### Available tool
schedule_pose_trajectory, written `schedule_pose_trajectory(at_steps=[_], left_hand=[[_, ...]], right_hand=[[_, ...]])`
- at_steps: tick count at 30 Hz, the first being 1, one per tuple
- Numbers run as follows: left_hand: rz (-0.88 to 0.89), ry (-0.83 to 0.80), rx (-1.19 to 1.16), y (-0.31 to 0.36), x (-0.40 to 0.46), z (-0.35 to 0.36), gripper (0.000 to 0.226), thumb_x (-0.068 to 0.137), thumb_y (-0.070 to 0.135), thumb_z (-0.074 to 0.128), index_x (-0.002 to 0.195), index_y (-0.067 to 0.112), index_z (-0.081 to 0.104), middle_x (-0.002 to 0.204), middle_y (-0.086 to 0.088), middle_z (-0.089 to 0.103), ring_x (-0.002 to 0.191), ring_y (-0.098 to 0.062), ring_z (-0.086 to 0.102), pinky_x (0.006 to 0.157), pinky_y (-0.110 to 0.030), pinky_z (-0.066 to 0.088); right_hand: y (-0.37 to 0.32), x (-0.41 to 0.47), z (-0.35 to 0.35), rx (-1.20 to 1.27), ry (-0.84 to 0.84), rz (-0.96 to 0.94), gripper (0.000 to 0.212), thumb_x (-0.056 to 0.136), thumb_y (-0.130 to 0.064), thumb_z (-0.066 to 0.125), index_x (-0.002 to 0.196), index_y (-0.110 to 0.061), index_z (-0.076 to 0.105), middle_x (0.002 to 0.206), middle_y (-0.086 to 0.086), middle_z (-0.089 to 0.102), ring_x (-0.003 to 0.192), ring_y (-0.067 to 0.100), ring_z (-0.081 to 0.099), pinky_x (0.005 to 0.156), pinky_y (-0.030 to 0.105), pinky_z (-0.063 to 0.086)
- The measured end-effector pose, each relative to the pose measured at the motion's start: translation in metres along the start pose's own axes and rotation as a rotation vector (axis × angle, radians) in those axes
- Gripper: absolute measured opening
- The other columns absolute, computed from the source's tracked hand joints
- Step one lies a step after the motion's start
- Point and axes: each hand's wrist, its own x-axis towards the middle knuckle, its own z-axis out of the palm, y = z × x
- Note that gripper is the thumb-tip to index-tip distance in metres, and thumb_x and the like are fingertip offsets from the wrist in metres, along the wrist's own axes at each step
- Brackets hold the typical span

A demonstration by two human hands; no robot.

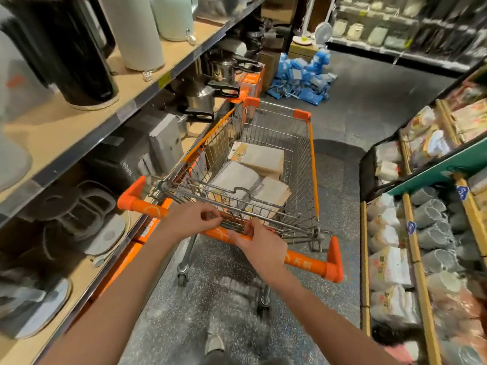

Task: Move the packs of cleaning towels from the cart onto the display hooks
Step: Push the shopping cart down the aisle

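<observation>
- The fingers (210,218) of the left hand (189,219) are bent, and the tips pinch the thin wires of the folding seat (232,225) at the back of the cart (312,164).
- The right hand (259,246) lies over the orange handle bar (311,264), and its bent fingers touch the same seat wires. I cannot tell if they grip the wires or just rest on them.
- Both bare arms reach forward from the bottom of the view, and a shoe (214,343) shows on the speckled floor (340,119) below them.
- The packs of cleaning towels (259,160) lie flat inside the cart basket, pale cloths in clear bags with yellow labels. They are piled on each other, some near the handle end and some further in.
- Close on the left is a long wooden shelf (105,119) with a black kettle (76,51) and pale kettles on top, and boxes and pots lower down.
- Close on the right is a display rack (421,283) full of hanging packs of white and grey cloths.
- Past the front of the cart, a heap of blue packs (303,75) sits on the floor.
- Far off stand a small white fan (322,30) and more dark shelves.
</observation>
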Motion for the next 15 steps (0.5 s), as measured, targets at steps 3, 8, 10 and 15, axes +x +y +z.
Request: schedule_pose_trajectory(at_steps=[3, 8, 10, 15], left_hand=[[-0.032, 0.006, -0.03, 0.004, 0.009, -0.003, 0.014, 0.081, 0.059, 0.056, 0.068, 0.054, 0.054, 0.062, 0.03, 0.056, 0.062, 0.013, 0.051, 0.048, -0.016, 0.029], [-0.113, 0.074, -0.035, 0.021, 0.02, 0.001, 0.009, 0.082, 0.055, 0.058, 0.073, 0.055, 0.056, 0.06, 0.029, 0.055, 0.059, 0.014, 0.05, 0.043, -0.012, 0.024], [-0.161, 0.113, -0.061, 0.029, 0.029, 0.004, 0.006, 0.081, 0.051, 0.06, 0.076, 0.053, 0.058, 0.062, 0.028, 0.056, 0.061, 0.015, 0.051, 0.042, -0.01, 0.027], [-0.269, 0.238, -0.089, 0.067, 0.047, 0.015, 0.007, 0.084, 0.041, 0.064, 0.08, 0.047, 0.063, 0.065, 0.021, 0.061, 0.06, 0.007, 0.055, 0.047, -0.009, 0.032]], right_hand=[[-0.002, 0.011, -0.003, 0.039, -0.016, -0.002, 0.045, 0.076, -0.078, 0.042, 0.084, -0.034, 0.04, 0.058, -0.011, 0.051, 0.049, 0.006, 0.046, 0.043, 0.024, 0.025], [0.003, 0.034, -0.008, 0.108, -0.147, -0.082, 0.035, 0.079, -0.071, 0.047, 0.091, -0.039, 0.04, 0.078, -0.014, 0.059, 0.069, 0.009, 0.057, 0.052, 0.026, 0.033], [0.011, 0.047, -0.011, 0.229, -0.249, -0.131, 0.035, 0.079, -0.068, 0.05, 0.096, -0.039, 0.041, 0.083, -0.018, 0.057, 0.077, 0.009, 0.059, 0.061, 0.03, 0.039], [0.038, 0.094, -0.033, 0.523, -0.486, -0.234, 0.029, 0.081, -0.043, 0.064, 0.099, -0.032, 0.045, 0.082, -0.015, 0.056, 0.074, 0.002, 0.055, 0.073, 0.035, 0.05]])
